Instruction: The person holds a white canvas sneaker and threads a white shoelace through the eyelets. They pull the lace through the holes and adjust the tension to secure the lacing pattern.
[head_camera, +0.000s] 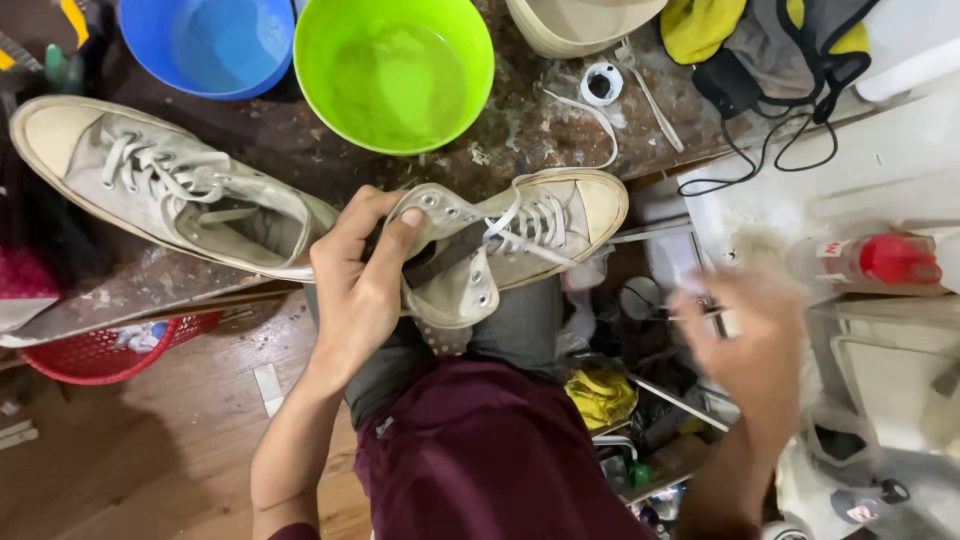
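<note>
Red basket, partly under the bench. Second sneaker on the worktop. Our left hand grips the laced sneaker over our lap. Green bowl, rim cut off. Our right hand: blurred; we cannot tell its grip.

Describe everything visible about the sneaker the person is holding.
The held sneaker is a worn, dirty off-white canvas high-top with metal eyelets, white laces partly undone, and a pale rubber toe cap pointing right. It lies tilted over the person's lap at the workbench edge. The left hand grips its ankle collar, thumb inside the opening. The blurred right hand is off it.
</note>
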